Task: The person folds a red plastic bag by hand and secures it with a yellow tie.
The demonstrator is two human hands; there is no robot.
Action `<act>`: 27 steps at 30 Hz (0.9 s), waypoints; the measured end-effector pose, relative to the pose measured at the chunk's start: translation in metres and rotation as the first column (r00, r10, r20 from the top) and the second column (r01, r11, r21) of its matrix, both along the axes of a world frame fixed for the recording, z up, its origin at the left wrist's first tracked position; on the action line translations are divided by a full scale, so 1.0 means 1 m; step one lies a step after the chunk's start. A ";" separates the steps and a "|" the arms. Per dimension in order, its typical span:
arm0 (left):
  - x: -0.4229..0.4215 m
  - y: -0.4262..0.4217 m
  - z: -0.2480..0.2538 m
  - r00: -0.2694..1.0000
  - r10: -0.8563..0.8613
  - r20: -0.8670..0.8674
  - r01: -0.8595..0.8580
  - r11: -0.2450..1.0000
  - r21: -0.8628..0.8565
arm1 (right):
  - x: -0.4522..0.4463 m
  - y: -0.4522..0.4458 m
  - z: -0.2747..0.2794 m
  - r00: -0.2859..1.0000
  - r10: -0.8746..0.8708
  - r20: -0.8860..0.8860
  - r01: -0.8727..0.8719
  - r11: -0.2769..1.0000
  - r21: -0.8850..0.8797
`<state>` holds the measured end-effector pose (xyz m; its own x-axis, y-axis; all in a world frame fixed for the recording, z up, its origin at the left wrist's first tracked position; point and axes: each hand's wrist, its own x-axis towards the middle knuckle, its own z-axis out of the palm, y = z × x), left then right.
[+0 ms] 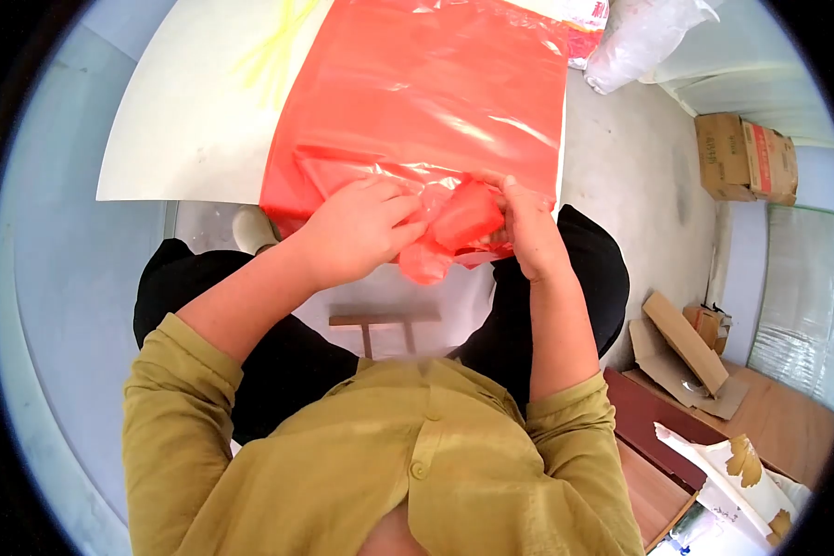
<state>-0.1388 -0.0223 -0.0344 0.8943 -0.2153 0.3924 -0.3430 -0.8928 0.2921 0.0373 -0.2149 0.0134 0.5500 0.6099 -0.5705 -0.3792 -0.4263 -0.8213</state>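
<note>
Thin, shiny red plastic sheeting [426, 93] lies spread over a white tabletop [190, 111] in front of me. At its near edge a crumpled bunch of the same red plastic [468, 215] sits between my hands. My left hand [366, 227] is closed with its fingertips on the gathered film. Around the right side of the bunch curls my right hand [528, 222], thumb on top; some of its fingers are hidden behind the plastic. A loose flap of film hangs over the table edge below the hands.
Pale yellow strips [283, 51] lie at the far left of the tabletop. A whitish plastic bag [635, 42] is at the back right. Cardboard boxes [746, 157] stand by the right wall, with opened cardboard [681, 357] nearer. A wooden stool [380, 320] shows between my legs.
</note>
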 end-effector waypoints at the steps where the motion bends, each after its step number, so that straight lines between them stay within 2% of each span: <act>1: -0.001 0.000 0.002 1.000 0.006 -0.013 -0.006 1.000 0.001 | 0.004 -0.001 -0.003 0.999 0.030 -0.019 -0.030 0.999 -0.015; 5: -0.002 -0.001 0.009 0.993 -0.005 -0.117 0.007 1.000 0.012 | 0.019 -0.002 -0.003 0.984 0.146 -0.102 -0.150 0.988 -0.029; 7: -0.003 -0.002 0.010 0.993 0.008 -0.114 -0.005 1.000 0.024 | 0.019 0.000 -0.002 0.976 0.217 0.023 -0.216 0.975 -0.055; 9: -0.004 -0.002 0.009 0.996 0.021 -0.089 -0.019 0.999 0.030 | 0.015 0.007 -0.007 0.903 0.308 0.299 -0.278 0.951 -0.138; 10: -0.005 -0.003 0.008 0.997 0.027 -0.068 -0.025 0.999 0.030 | 0.013 0.008 -0.012 0.775 0.327 0.540 -0.273 0.945 -0.180; 12: -0.006 -0.004 0.007 0.999 0.035 -0.034 -0.034 0.999 0.034 | 0.009 0.010 -0.023 0.350 0.322 0.880 -0.232 0.940 -0.251; 17: -0.008 -0.003 0.011 0.999 0.018 -0.041 -0.013 0.993 0.118 | 0.002 0.017 -0.027 0.326 0.334 0.885 -0.324 0.918 -0.227; 21: -0.004 -0.002 0.015 0.997 -0.052 0.050 0.047 0.993 0.105 | -0.004 0.017 -0.027 0.305 0.340 0.890 -0.327 0.915 -0.237; 24: -0.001 -0.003 0.015 0.993 -0.073 0.089 0.065 0.994 0.091 | -0.008 0.022 -0.020 0.378 0.334 0.863 -0.373 0.908 -0.189; 27: 0.001 -0.004 0.013 0.985 -0.069 0.156 0.062 0.997 0.052 | -0.013 0.022 -0.028 0.391 0.292 0.873 -0.362 0.921 -0.145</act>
